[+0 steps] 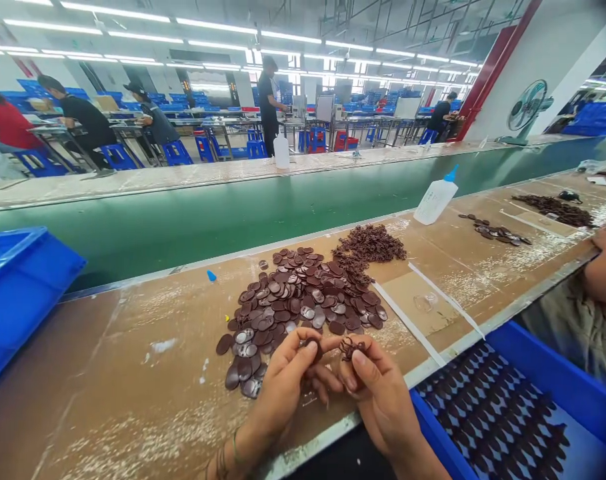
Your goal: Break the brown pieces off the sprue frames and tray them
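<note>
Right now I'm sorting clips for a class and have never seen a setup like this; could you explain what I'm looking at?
There is no robot here: a person works with two bare hands, and a camera worn on the head gives this one picture, looking forward and down.

The left hand holds a dark brown oval disc; the right hand pinches a curly brown piece. Beyond them, on the brown work surface, lie a pile of similar discs, a heap of curly pieces and a tilted bottle with a blue tip. A blue tray with rows of dark pieces sits at lower right.
</note>
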Available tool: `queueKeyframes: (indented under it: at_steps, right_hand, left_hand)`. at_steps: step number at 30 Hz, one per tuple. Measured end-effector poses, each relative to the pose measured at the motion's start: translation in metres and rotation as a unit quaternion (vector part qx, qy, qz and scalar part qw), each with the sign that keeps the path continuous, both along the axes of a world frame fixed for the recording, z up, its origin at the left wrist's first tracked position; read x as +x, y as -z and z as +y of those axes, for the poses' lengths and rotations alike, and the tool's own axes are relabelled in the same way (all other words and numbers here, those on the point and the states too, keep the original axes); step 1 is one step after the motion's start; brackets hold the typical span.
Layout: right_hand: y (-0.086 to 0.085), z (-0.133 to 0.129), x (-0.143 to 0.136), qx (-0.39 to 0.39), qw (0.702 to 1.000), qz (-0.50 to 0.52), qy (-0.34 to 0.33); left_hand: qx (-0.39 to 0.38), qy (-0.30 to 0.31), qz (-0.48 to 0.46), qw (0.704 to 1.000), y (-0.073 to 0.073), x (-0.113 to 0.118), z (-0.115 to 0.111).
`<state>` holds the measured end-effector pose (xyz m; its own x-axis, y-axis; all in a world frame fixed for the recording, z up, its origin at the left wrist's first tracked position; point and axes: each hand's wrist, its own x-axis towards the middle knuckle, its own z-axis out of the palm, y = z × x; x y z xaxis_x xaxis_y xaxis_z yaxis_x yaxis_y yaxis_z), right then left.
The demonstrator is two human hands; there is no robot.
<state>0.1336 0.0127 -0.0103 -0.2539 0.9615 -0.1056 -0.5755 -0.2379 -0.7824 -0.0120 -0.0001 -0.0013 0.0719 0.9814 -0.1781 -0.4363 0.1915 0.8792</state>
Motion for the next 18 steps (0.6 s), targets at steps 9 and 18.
queueKeyframes:
  at_steps: [9, 18]
  right_hand:
    - [-0.007, -0.006, 0.000, -0.007, 1.000, 0.011, 0.009]
    - [-0.003, -0.008, -0.008, 0.033, 0.999, 0.026, -0.004]
  left_hand:
    - [0.040, -0.013, -0.039, 0.998, -0.004, -0.010, 0.002]
    - [0.049, -0.039, -0.053, 0.997, 0.010, -0.020, 0.005]
